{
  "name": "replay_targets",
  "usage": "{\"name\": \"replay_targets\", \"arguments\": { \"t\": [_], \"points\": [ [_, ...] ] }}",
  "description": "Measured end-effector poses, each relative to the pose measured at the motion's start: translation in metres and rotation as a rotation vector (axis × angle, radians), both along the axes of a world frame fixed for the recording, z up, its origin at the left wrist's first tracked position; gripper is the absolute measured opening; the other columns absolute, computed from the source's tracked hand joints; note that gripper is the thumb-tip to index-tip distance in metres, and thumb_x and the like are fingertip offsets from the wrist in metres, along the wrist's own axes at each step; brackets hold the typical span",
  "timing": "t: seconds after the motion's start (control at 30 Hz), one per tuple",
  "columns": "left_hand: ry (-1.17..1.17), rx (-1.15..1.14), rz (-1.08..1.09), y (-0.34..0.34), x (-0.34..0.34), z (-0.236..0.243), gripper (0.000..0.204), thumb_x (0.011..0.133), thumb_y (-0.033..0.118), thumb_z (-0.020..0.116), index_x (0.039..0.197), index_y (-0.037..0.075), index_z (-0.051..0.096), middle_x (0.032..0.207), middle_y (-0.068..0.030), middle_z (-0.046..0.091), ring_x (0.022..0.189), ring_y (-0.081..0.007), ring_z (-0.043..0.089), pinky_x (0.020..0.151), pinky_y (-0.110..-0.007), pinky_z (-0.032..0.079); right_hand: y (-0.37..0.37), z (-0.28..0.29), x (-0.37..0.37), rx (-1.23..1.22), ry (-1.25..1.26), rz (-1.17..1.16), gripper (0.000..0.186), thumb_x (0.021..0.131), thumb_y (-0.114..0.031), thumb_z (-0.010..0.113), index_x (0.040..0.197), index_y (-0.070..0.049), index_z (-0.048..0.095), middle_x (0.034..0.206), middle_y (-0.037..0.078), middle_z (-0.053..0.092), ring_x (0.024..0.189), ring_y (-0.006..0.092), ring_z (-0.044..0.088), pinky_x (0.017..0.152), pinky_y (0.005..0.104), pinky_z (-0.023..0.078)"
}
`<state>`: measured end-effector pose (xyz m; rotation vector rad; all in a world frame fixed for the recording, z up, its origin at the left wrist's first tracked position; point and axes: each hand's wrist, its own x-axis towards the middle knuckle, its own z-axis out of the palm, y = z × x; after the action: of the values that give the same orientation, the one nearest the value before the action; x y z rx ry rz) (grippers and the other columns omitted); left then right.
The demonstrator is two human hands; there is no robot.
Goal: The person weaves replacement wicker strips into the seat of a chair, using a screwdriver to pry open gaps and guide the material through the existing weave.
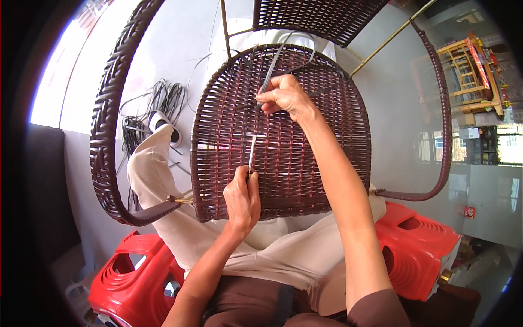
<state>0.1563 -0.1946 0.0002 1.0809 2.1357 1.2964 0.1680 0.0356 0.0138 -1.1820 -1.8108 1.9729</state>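
Our two hands are apart over the woven seat (327, 147) of a dark brown chair, which lies in the middle, in front of our lap. Our left hand (242, 204), the nearer one, is closed around the handle of a slim tool (252, 150); its flat metal blade points to the far side, and its tip is at the weave beside a small bright gap, though we cannot tell whether it goes under a strand. Our right hand (286, 101), farther off, has thumb and fingers pinched on a grey strip (271, 68) that rises from the grip and loops over the seat's far edge. Reddish strands show among the brown ones. Beyond the seat we see a woven panel (324, 17) joined to brass-coloured bars (384, 43). A thickly braided armrest (111, 98) curves along the left and a thinner wrapped one (445, 109) along the right. On the grey floor (395, 98) to the left, a bundle of dark strips (166, 98) lies just beside our shoe (163, 128). Nearer us, one red stool (131, 272) is at left and another (417, 245) at right. At far right is a yellowish wooden rack (471, 71).
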Motion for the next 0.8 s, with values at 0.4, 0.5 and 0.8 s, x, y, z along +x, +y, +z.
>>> {"name": "replay_targets", "arguments": {
  "t": [0.4, 0.5, 0.8],
  "points": [
    [-0.007, -0.006, 0.000, 0.000, 0.000, -0.002, 0.008, 0.085, 0.005, 0.051, 0.090, -0.002, 0.048, 0.064, -0.0205, 0.052, 0.055, -0.0372, 0.051, 0.049, -0.041, 0.039, -0.010, -0.003, -0.001, 0.157, -0.066, -0.014, 0.005, 0.071, 0.004, 0.064, 0.075, 0.004, 0.061, 0.063, 0.011, 0.062, 0.049, 0.0129, 0.060, 0.042, 0.0233, 0.051],
    [0.017, 0.013, 0.000, 0.001, 0.000, -0.004, 0.009, 0.086, 0.005, 0.050, 0.091, -0.002, 0.048, 0.060, -0.0188, 0.050, 0.049, -0.0333, 0.048, 0.046, -0.038, 0.038, -0.011, -0.003, 0.001, 0.192, -0.077, 0.013, 0.006, 0.072, 0.003, 0.065, 0.075, 0.004, 0.061, 0.064, 0.011, 0.062, 0.049, 0.0125, 0.060, 0.042, 0.0226, 0.051],
    [-0.024, -0.008, 0.000, 0.000, -0.003, 0.001, 0.008, 0.085, 0.004, 0.051, 0.089, -0.002, 0.047, 0.060, -0.0194, 0.051, 0.050, -0.0359, 0.050, 0.046, -0.040, 0.038, -0.063, 0.004, 0.042, 0.595, -0.045, -0.361, 0.005, 0.075, 0.003, 0.062, 0.080, 0.000, 0.061, 0.072, 0.006, 0.061, 0.054, 0.0116, 0.059, 0.043, 0.0207, 0.048]
  ]
}}
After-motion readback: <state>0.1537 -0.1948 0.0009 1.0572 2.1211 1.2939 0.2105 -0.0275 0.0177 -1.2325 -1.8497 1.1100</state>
